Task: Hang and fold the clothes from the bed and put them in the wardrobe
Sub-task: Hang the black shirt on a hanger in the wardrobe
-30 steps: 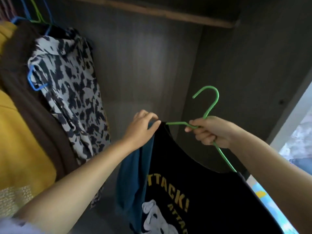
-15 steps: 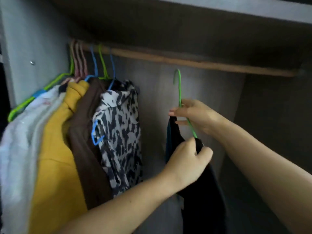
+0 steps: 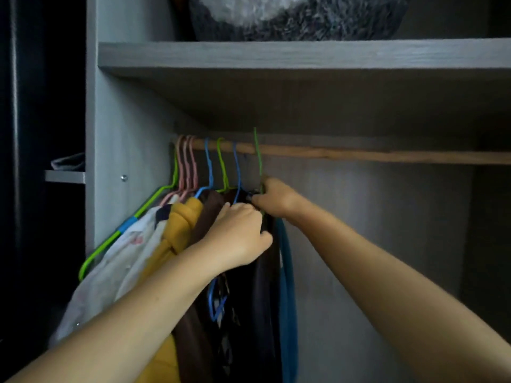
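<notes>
The right hand (image 3: 276, 199) pinches the thin green wire hanger (image 3: 258, 156) hooked over the wooden rail (image 3: 359, 154). The left hand (image 3: 239, 234) grips the dark shirt (image 3: 265, 286) hanging from it.

Wooden rail (image 3: 359, 155) runs across the wardrobe under a grey shelf (image 3: 276, 55). Hooked over its left end: green, pink and blue hangers (image 3: 190, 161) bearing a white garment (image 3: 116, 269), a yellow one (image 3: 179, 225) and a brown one (image 3: 210, 208). A grey-white fluffy item (image 3: 298, 15) rests on the shelf.
</notes>
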A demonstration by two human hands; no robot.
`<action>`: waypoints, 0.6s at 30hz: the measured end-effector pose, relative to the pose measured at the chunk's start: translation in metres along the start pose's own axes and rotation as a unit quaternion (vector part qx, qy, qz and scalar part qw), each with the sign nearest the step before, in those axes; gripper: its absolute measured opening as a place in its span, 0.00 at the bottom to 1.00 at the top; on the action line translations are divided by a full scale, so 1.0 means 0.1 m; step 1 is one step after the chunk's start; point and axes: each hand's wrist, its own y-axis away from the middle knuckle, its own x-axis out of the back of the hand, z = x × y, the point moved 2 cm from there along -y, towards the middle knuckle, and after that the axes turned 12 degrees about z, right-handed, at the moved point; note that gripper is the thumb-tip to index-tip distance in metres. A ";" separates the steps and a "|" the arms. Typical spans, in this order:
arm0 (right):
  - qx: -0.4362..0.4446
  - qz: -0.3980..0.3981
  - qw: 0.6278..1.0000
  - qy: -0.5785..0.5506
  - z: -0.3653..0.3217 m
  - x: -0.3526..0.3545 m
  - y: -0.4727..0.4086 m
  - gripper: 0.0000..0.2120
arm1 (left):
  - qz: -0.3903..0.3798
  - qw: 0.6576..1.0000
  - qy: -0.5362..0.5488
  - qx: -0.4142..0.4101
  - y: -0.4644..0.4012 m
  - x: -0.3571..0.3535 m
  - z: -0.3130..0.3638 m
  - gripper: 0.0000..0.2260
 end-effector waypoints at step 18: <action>-0.117 0.059 0.991 0.038 1.56 0.00 1.33 0.30 | 0.043 0.978 -0.133 -0.153 0.73 -0.70 0.51 0.27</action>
